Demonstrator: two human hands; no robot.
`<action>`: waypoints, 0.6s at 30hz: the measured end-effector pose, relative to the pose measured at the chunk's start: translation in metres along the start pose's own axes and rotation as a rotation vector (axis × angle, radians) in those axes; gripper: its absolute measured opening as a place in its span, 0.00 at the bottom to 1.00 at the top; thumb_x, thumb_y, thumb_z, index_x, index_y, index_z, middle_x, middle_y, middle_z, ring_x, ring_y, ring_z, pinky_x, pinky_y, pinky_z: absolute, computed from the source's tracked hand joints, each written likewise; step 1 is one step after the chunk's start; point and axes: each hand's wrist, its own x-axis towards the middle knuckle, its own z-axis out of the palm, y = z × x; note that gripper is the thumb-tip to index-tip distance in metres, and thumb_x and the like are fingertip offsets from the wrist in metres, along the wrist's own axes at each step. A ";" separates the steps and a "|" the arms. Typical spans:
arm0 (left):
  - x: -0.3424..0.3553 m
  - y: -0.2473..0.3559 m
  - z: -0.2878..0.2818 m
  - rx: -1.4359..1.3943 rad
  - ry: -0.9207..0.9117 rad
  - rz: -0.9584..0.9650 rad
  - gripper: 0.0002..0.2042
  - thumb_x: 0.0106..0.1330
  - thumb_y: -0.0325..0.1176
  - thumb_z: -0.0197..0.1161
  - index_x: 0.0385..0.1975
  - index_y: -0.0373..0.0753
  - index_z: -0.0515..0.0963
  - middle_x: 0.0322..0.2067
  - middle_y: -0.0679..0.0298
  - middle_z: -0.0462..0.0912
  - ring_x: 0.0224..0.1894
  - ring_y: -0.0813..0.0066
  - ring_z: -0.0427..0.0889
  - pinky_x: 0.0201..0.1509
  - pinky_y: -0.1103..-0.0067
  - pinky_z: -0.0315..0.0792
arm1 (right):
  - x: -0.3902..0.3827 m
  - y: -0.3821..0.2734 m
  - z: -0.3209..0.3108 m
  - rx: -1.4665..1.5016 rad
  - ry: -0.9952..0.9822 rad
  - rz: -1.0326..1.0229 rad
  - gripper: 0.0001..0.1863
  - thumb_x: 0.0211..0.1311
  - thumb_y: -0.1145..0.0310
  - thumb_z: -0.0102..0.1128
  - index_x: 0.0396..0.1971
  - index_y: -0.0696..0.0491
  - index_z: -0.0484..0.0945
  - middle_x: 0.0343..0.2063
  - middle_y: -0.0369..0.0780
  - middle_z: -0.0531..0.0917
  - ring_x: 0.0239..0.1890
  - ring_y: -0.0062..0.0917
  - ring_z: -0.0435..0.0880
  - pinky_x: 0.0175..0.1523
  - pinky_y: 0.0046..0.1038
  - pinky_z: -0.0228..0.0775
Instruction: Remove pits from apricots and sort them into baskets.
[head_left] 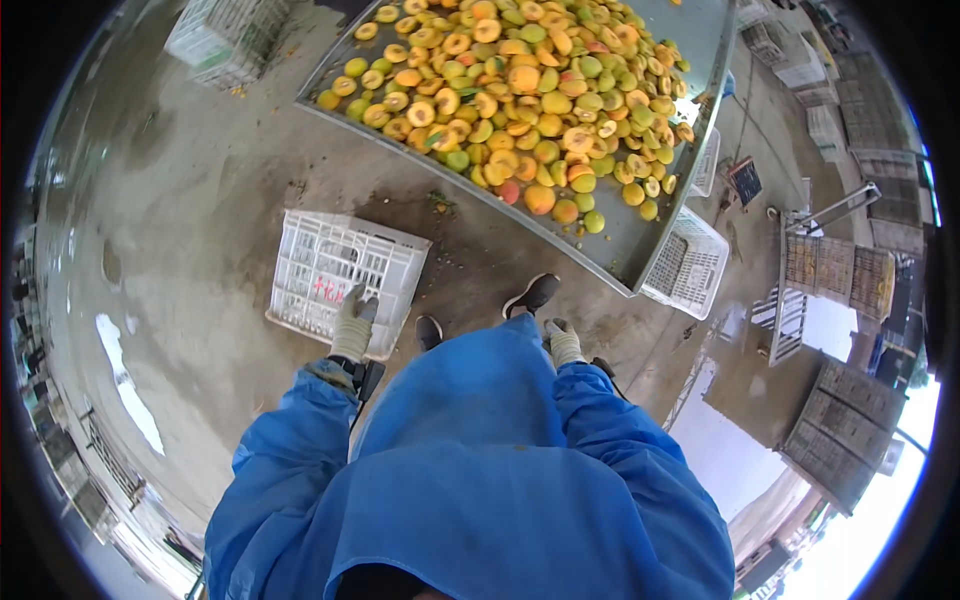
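My left hand [353,324], in a pale work glove with grey fingertips, is over the near right part of a white plastic crate [395,262]. Its thumb stands apart from the fingers, and nothing shows in its grip; whether it touches the crate I cannot tell. The crate rests on the floor and has red marks on one side. My right hand [563,341], gloved the same way, hangs beside my blue apron [460,390]. Its fingers are loosely bent, with nothing visible in them. Ahead, a metal table [625,268] carries a heap of halved yellow-green and orange stone fruit [525,95].
White crates [690,265] stand under the table's right edge. More stacked crates [225,40] are at the far left. To the right are a metal-framed cart [790,315] and wooden-looking stacks [845,430]. The concrete floor [190,230] is wet, with puddles.
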 end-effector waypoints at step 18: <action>0.393 0.155 0.174 0.212 0.130 0.511 0.41 0.66 0.54 0.59 0.71 0.38 0.50 0.68 0.54 0.55 0.68 0.64 0.55 0.68 0.76 0.54 | 0.191 -0.197 -0.162 -0.302 0.326 -0.924 0.47 0.50 0.67 0.71 0.66 0.60 0.52 0.64 0.51 0.59 0.68 0.42 0.57 0.71 0.36 0.48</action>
